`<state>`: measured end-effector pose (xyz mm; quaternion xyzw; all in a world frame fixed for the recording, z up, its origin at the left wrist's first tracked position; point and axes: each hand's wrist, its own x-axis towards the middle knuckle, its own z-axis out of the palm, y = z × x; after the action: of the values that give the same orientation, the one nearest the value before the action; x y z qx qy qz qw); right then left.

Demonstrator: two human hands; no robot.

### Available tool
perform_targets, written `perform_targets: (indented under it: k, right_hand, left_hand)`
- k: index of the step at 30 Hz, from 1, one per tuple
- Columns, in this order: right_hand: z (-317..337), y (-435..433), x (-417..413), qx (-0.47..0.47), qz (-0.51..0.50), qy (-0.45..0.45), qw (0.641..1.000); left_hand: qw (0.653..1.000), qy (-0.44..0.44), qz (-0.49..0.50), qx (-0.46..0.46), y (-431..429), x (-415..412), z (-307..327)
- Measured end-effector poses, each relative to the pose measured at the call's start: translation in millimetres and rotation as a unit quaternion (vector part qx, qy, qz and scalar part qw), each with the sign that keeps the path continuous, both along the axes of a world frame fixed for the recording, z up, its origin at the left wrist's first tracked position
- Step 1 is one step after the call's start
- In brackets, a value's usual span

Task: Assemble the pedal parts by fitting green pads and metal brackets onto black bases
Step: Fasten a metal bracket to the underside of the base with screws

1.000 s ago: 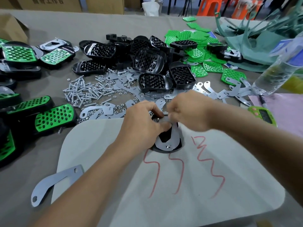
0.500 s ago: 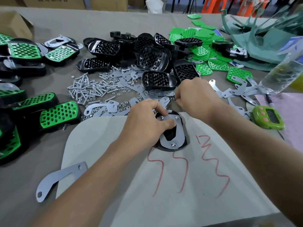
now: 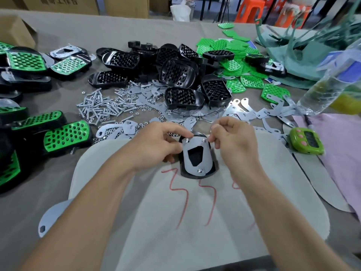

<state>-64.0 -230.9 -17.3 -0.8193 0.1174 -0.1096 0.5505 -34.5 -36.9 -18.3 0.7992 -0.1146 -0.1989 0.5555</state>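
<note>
A black pedal base lies upside down on the white mat with a metal bracket on top; three bolts stick up through it. My left hand grips the base's left edge, thumb near the top left bolt. My right hand pinches a small fastener at the top right bolt; it is too small to make out. Loose black bases, green pads and brackets are heaped behind.
Bolts and nuts are scattered left of centre. Finished green-topped pedals line the left edge. A loose bracket lies at the mat's left. A green timer, a water bottle and pink cloth sit to the right.
My right hand reached back toward the nuts, then returned to the bracket's top right bolt. My left hand slid off the bracket's top to the base's left side.
</note>
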Motion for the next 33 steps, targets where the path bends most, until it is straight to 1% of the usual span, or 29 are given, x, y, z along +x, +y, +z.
perform_targets:
  k: [2, 5, 9, 11, 15, 17, 19, 24, 28, 33]
  right_hand:
    - [-10.0, 9.6, -5.1, -0.011, -0.027, -0.017, 0.999]
    - [-11.9, 16.3, -5.7, -0.048, -0.023, -0.025, 0.998]
    - [-6.5, 9.6, -5.4, -0.029, -0.006, -0.033, 0.999]
    - [-1.9, 7.0, -4.0, -0.067, 0.020, -0.051, 0.996]
    - [9.6, 11.3, -1.7, -0.157, 0.115, -0.066, 0.979]
    - [15.3, 12.3, -1.2, -0.209, 0.145, -0.056, 0.965]
    - [20.3, 9.8, 0.1, -0.236, 0.160, -0.036, 0.958]
    - [23.9, 7.0, 5.5, -0.239, 0.147, -0.025, 0.959]
    - [13.9, 14.8, 2.5, -0.237, 0.130, -0.023, 0.963]
    - [7.1, 15.6, 0.4, -0.227, 0.128, -0.048, 0.964]
  left_hand:
    - [1.000, -0.003, 0.012, 0.001, -2.5, 0.8, -1.8]
    - [0.999, -0.016, 0.028, 0.018, -6.1, 1.0, -4.5]
    - [0.998, -0.025, 0.050, 0.025, -8.5, 1.2, -4.7]
    - [0.998, -0.026, 0.056, 0.028, -9.9, 1.2, -4.9]
    - [0.998, -0.027, 0.053, 0.016, -9.4, 1.0, -4.3]
    - [0.999, -0.021, 0.046, -0.010, -7.8, 1.7, -2.8]
    - [0.999, -0.021, 0.044, -0.012, -6.7, 3.0, -2.3]
    - [0.999, 0.008, 0.052, -0.009, -6.2, 4.1, -1.2]
    - [0.999, 0.008, 0.047, -0.012, -5.9, 3.5, -0.1]
    - [0.999, -0.001, 0.042, -0.002, -5.2, 4.8, -1.5]
